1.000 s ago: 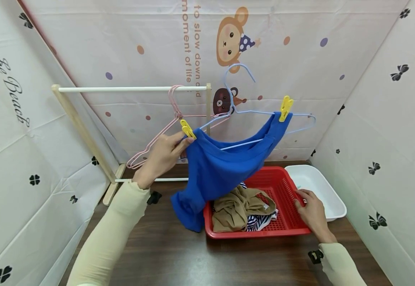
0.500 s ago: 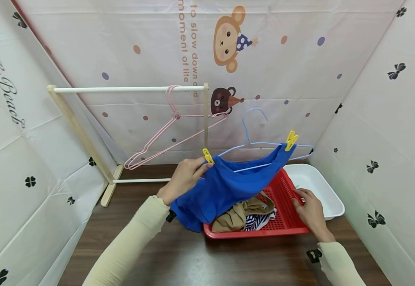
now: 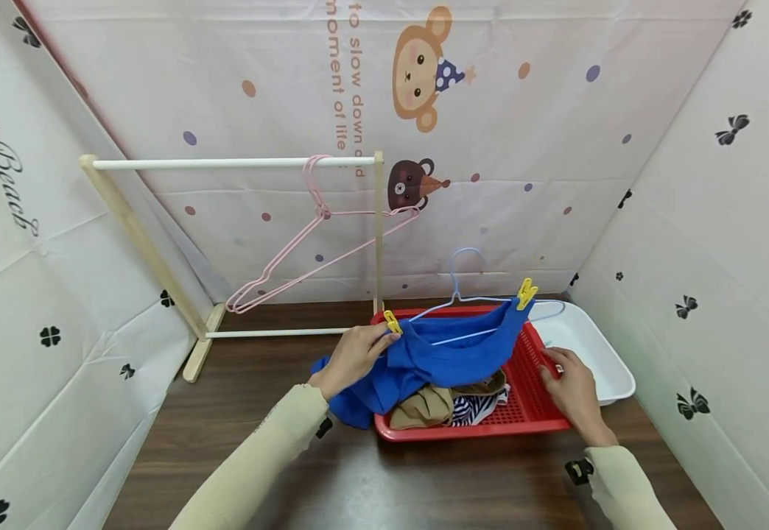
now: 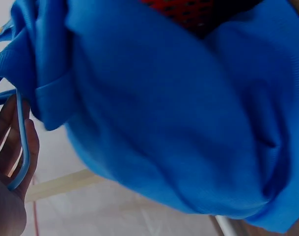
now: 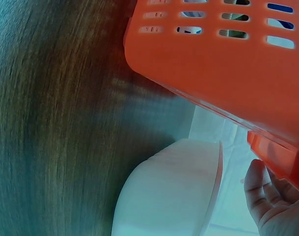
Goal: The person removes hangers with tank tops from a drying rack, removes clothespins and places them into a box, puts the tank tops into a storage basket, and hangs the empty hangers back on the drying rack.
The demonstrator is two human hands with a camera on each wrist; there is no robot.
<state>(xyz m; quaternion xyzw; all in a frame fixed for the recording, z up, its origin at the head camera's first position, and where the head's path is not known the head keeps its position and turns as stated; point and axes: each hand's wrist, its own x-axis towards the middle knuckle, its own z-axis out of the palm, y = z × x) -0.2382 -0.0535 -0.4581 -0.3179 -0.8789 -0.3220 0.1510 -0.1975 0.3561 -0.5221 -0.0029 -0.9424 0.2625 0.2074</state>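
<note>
My left hand [image 3: 351, 357] grips the left end of a light blue clothes hanger [image 3: 456, 296]; in the left wrist view the fingers curl around the hanger's bent end [image 4: 24, 142]. A blue garment [image 3: 451, 364] hangs from it, fastened by one yellow clothespin [image 3: 392, 322] beside my fingers and another yellow clothespin [image 3: 527, 294] at the right. The garment droops low over a red basket [image 3: 477, 431], its left part spilling past the basket's side. My right hand [image 3: 573, 390] holds the basket's right rim. Brown cloth [image 3: 423, 408] and a striped cloth [image 3: 477, 408] lie inside.
A drying rack with a white top bar [image 3: 225, 163] and wooden posts stands at the back left, carrying pink hangers [image 3: 285, 254]. Close behind the right hand sits a white tray [image 3: 599, 353]. Printed cloth walls enclose the dark wooden table [image 3: 252, 412].
The left hand has lowered the hanger and blue garment, moving slightly right, from in front of the rack down over the basket. My right hand has kept its place at the rim.
</note>
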